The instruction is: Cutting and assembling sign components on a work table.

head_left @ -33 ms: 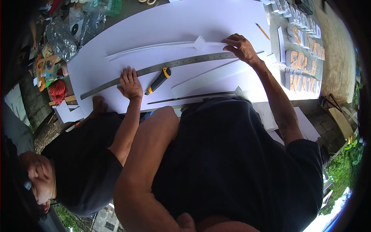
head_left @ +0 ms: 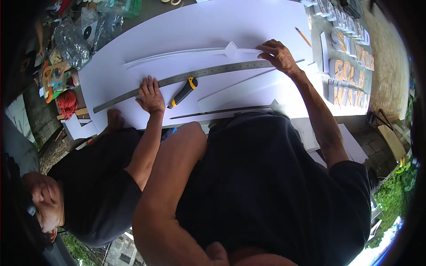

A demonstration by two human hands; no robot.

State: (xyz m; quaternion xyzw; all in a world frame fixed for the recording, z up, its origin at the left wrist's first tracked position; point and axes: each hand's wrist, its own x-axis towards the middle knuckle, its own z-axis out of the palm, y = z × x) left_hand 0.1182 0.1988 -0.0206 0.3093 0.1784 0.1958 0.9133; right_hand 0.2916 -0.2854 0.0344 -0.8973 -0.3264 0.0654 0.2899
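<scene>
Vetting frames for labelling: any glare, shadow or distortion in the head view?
Head view: glare washes out the white sheet toward its lower right; same view, fisheye bows the metal ruler, soft shadow falls beside the right hand, corners go black.

The surface [head_left: 266, 24], tinted pale lilac toward the left, and the strip [head_left: 177, 54] are white. The ruler [head_left: 208, 71] is metallic grey with dark graduation marks. The utility knife [head_left: 182, 93] is black with yellow trim; the pencil [head_left: 303, 36] is yellow-orange. The cut-out letters [head_left: 338, 68] combine white and tan-orange. The coiled cord [head_left: 67, 105] is red; the person's shirt [head_left: 266, 177] is black.
</scene>
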